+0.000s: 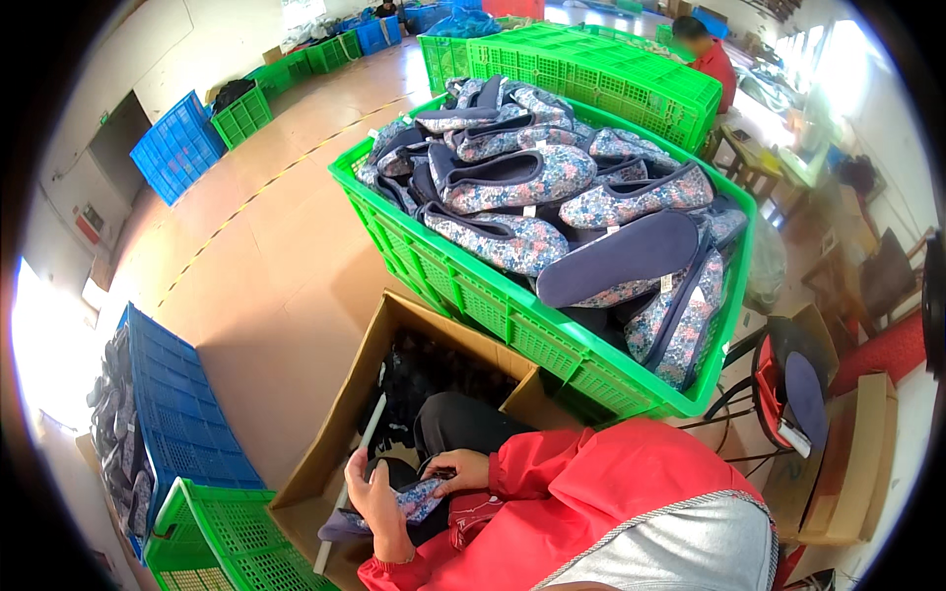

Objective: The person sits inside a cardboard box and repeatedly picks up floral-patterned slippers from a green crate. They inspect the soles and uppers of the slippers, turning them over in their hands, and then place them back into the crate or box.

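A floral slipper [422, 500] with a dark navy sole lies over my lap, above an open cardboard box. My right hand [459, 471] is closed on its near part, fingers bent over the edge. Across the other end lies my left hand [376, 500], its thumb and forefinger stretched up and apart; part of the slipper is hidden behind it. A thin white rod [371, 433] runs along the box, passing close by my left fingertips. Dark scraps or items fill the cardboard box [340, 379], too shadowed to make out.
Beyond my lap, a large green crate [463, 286] is heaped with matching floral slippers [517, 177]. A blue crate [187, 414] and a green crate [241, 537] stand at left. More green crates [591, 79] and a person in red [714, 69] are farther back. A stool [778, 384] is at right.
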